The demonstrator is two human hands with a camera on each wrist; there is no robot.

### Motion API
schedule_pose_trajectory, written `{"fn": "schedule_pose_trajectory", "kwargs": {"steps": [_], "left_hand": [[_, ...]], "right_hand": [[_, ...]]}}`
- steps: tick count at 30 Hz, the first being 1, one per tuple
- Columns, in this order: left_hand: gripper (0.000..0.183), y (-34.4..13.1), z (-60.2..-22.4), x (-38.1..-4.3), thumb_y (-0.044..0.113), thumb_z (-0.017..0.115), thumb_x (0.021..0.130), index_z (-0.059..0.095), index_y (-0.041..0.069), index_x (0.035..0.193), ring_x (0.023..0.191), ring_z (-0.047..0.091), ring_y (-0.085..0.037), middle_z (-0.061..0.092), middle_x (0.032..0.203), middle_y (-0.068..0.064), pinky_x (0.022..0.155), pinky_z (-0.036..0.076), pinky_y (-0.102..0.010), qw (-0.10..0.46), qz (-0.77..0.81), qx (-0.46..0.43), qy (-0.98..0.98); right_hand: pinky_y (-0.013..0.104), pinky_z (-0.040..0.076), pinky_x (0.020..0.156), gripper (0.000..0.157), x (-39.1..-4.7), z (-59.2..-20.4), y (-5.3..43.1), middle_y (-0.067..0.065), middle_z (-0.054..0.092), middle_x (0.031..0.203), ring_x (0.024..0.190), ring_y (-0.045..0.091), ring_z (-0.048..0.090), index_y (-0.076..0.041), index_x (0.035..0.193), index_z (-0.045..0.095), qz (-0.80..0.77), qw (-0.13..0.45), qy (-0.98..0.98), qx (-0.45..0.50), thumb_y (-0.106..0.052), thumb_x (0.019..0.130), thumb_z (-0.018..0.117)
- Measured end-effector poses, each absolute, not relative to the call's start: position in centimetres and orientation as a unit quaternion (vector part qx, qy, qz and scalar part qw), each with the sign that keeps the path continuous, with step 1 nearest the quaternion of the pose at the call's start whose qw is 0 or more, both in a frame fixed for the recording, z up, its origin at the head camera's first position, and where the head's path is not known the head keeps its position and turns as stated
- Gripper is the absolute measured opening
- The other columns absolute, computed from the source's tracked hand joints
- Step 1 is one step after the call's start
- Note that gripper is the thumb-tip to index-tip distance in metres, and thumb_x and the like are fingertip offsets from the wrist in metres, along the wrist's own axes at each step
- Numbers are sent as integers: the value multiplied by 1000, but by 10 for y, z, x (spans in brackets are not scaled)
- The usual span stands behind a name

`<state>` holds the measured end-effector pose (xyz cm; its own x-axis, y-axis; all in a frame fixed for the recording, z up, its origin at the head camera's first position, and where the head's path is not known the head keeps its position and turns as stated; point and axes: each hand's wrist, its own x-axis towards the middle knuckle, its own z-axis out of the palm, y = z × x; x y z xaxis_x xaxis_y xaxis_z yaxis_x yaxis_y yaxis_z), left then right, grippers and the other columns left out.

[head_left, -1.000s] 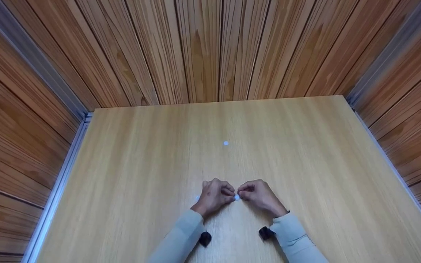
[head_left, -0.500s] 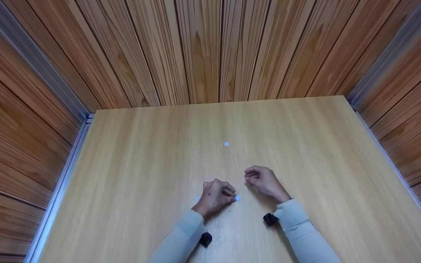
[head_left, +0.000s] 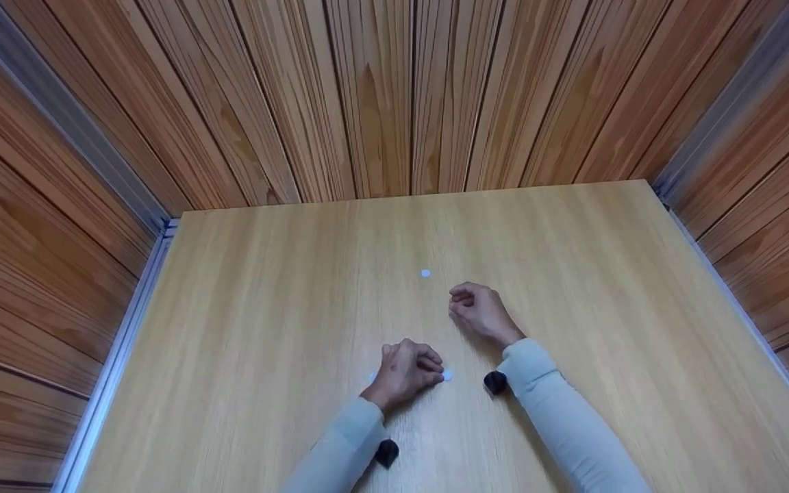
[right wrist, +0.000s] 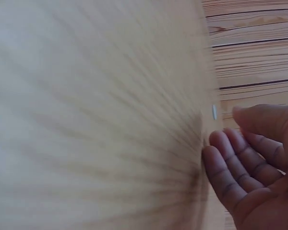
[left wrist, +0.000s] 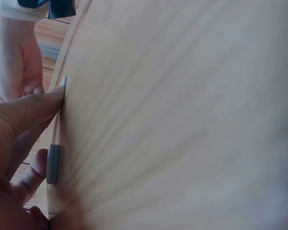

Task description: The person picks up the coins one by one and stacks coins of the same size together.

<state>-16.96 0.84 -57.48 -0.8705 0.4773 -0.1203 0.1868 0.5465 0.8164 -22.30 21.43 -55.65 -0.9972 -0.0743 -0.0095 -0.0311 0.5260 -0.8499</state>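
Note:
Near the middle of the table my left hand (head_left: 405, 370) stays low, its thumb and fingertips at the edge of a small round white disc (head_left: 447, 375). In the left wrist view, the thumb tip presses on this disc (left wrist: 64, 81); the grip's far side is hidden. A second disc (head_left: 372, 376), mostly covered by the left hand, looks thicker in the left wrist view (left wrist: 53, 164). Farther back lies a third white disc (head_left: 425, 273). My right hand (head_left: 480, 311) is just to its right and nearer me, with loosely bent fingers, a gap before the thumb and nothing held.
The light wooden tabletop (head_left: 264, 308) runs back to a plank wall (head_left: 381, 103). More plank walls stand on both sides, with metal rails along the table's edges. A small black device (head_left: 386, 453) is on the left wrist and another black device (head_left: 495, 383) on the right wrist.
My right hand has left the disc beside the left hand and moved away over the table towards the far disc, its fingers loosening. The left hand has kept its place.

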Motion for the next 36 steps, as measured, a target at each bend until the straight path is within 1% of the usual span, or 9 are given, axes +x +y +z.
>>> {"fn": "schedule_pose_trajectory", "kwargs": {"steps": [6, 14, 18, 22, 27, 31, 33, 36], "left_hand": [[13, 8, -576, -168, 17, 86, 80, 76, 20, 89, 83, 66, 3, 72, 75, 18, 84, 26, -39, 143, 428, 205, 868], [13, 8, -575, -170, 16, 84, 81, 76, 21, 91, 84, 65, 2, 71, 76, 19, 86, 25, -43, 160, 430, 195, 867], [13, 8, -575, -170, 17, 84, 82, 77, 22, 91, 84, 64, 2, 70, 75, 20, 85, 25, -42, 169, 432, 188, 866], [13, 9, -577, -171, 18, 84, 81, 77, 23, 90, 85, 63, 2, 70, 74, 20, 85, 26, -42, 170, 435, 186, 865], [13, 7, -579, -169, 17, 84, 81, 77, 23, 90, 85, 64, 3, 70, 75, 20, 86, 26, -42, 164, 438, 195, 862], [13, 6, -579, -169, 17, 85, 81, 76, 21, 90, 85, 64, 3, 71, 75, 20, 85, 26, -41, 154, 437, 205, 862], [13, 6, -579, -169, 18, 85, 81, 76, 21, 90, 86, 64, 3, 71, 76, 20, 85, 26, -40, 147, 434, 211, 863], [13, 6, -578, -169, 18, 85, 81, 76, 20, 90, 89, 64, 4, 72, 76, 20, 84, 26, -39, 135, 432, 220, 864]], "right_hand": [[41, 53, 89, 28, -241, -556, 209, 16, 70, 108, 101, 32, 67, 6, 119, 64, -492, 31, 869, -34, 0, 92, 68], [37, 53, 88, 31, -263, -557, 199, 17, 68, 112, 103, 30, 65, 7, 123, 62, -509, 45, 859, -31, 2, 93, 67], [33, 54, 85, 30, -269, -559, 193, 17, 68, 110, 101, 29, 66, 7, 121, 63, -520, 42, 853, -26, 4, 91, 68], [31, 53, 84, 31, -273, -561, 187, 17, 67, 114, 100, 26, 65, 5, 123, 63, -516, 42, 855, -21, 4, 92, 67], [34, 52, 86, 38, -277, -563, 182, 14, 64, 123, 101, 23, 62, 1, 131, 59, -492, 56, 869, -21, 1, 94, 64], [39, 50, 93, 41, -280, -563, 179, 15, 62, 130, 108, 26, 61, -1, 136, 57, -469, 60, 881, -28, -3, 96, 64], [41, 49, 96, 41, -282, -563, 177, 16, 61, 132, 112, 28, 61, 0, 136, 57, -449, 52, 891, -40, -4, 96, 64], [42, 48, 98, 36, -284, -563, 175, 17, 64, 128, 114, 30, 62, 1, 131, 61, -418, 29, 906, -57, -4, 96, 66]]}}
